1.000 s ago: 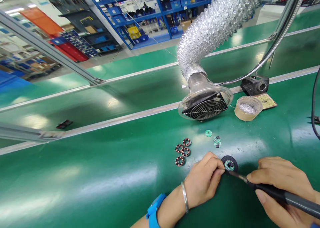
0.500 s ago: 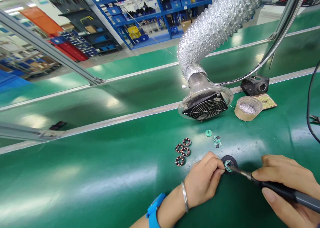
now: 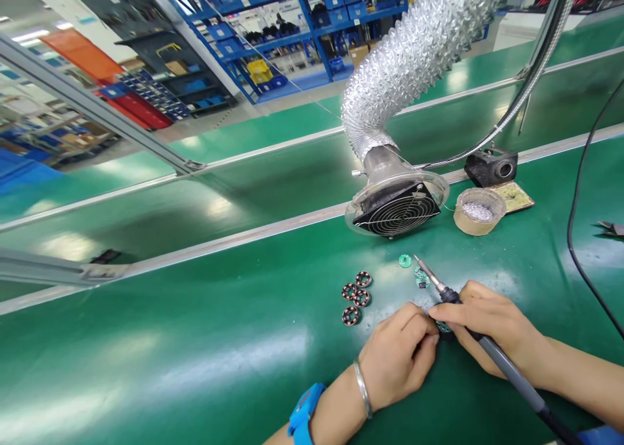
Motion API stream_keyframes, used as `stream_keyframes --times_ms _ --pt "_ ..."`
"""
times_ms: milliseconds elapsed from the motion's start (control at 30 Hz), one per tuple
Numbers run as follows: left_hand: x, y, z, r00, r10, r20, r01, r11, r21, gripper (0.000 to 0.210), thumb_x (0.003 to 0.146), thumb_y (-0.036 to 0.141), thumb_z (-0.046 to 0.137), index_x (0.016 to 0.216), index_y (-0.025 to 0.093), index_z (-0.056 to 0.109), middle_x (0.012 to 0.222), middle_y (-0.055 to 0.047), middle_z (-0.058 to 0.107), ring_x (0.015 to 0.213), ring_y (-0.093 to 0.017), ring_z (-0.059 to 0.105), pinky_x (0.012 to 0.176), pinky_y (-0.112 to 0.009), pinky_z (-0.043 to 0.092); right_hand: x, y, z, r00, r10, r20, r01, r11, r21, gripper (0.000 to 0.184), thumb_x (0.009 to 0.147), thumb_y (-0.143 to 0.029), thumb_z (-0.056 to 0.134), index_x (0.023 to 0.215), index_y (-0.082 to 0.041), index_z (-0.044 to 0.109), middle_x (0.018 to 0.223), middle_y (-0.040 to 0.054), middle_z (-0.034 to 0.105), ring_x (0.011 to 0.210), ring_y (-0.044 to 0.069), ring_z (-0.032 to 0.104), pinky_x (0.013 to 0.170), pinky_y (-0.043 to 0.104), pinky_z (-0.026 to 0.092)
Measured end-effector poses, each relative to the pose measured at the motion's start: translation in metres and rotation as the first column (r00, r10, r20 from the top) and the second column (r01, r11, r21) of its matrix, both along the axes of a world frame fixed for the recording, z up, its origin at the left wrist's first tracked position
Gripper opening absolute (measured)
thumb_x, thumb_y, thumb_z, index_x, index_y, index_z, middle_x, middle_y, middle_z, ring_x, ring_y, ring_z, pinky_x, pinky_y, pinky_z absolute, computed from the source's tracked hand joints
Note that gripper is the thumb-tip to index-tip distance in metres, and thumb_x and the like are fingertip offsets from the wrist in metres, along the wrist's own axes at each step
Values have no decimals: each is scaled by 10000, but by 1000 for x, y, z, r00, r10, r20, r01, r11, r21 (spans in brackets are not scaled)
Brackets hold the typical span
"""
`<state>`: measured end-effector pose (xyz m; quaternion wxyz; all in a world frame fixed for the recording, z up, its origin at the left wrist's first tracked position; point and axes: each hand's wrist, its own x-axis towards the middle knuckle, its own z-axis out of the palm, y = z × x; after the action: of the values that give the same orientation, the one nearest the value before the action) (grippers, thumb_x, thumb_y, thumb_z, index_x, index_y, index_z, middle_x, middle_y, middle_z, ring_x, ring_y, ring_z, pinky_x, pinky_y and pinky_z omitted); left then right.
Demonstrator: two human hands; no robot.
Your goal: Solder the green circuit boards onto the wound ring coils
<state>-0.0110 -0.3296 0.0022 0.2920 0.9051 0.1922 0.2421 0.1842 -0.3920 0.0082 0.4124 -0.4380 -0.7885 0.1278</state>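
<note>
My right hand is closed around a soldering iron, whose bare tip points up and left over the bench, above the small circuit boards. Under the right fingers sits a black ring with a round green circuit board in it, mostly hidden. My left hand, with a bangle and a blue wristband, pinches at the left edge of this ring. To the left lie several copper-wound coil rings. A round green board lies beyond the hands, with other small boards partly behind the iron.
A fume extractor hood on a silver flexible duct hangs over the bench. Beside it stand a tub of metal shavings, a yellowish sponge tray and a black holder. A cable and pliers are at right.
My right hand has come left to the ring, and the iron's tip has swung off the board to point up and away. My left hand stays nearly in place.
</note>
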Motion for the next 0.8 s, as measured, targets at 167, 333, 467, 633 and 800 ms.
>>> stream_keyframes --times_ms 167,333,467,633,800 --pt "5 -3 0 995 36 93 -30 997 -69 90 872 112 536 904 188 574 811 -22 604 678 -117 553 615 -202 470 -1 0 0 1000 -14 -4 14 1000 22 328 898 -25 455 1187 -145 554 667 -11 541 595 127 422 570 259 398" --pt "12 -7 3 986 160 56 -135 941 -311 93 824 112 545 749 166 557 710 -1 524 563 -87 484 506 -180 411 0 0 -4 1000 -17 3 17 998 62 345 888 -21 462 1193 -154 553 667 -10 545 592 130 427 571 267 402" --pt "16 -8 7 972 235 -27 -217 840 -498 115 779 103 542 680 160 537 655 23 479 517 -68 434 472 -169 361 1 -2 -3 1000 27 1 -27 988 154 378 862 10 457 1203 -130 543 666 -3 587 580 126 478 577 277 417" --pt "13 -8 9 965 254 -60 -234 741 -629 90 787 149 548 697 156 548 683 19 476 544 -74 423 492 -182 360 1 -2 -2 999 42 25 -45 983 177 393 843 23 463 1198 -123 546 680 7 622 577 126 516 576 286 429" --pt "9 -8 6 974 222 -57 -205 736 -645 108 800 152 541 695 159 522 694 15 484 560 -78 429 498 -189 357 -2 0 -2 998 51 38 -56 989 138 413 848 -2 458 1235 -134 516 719 9 629 564 121 493 579 289 432"
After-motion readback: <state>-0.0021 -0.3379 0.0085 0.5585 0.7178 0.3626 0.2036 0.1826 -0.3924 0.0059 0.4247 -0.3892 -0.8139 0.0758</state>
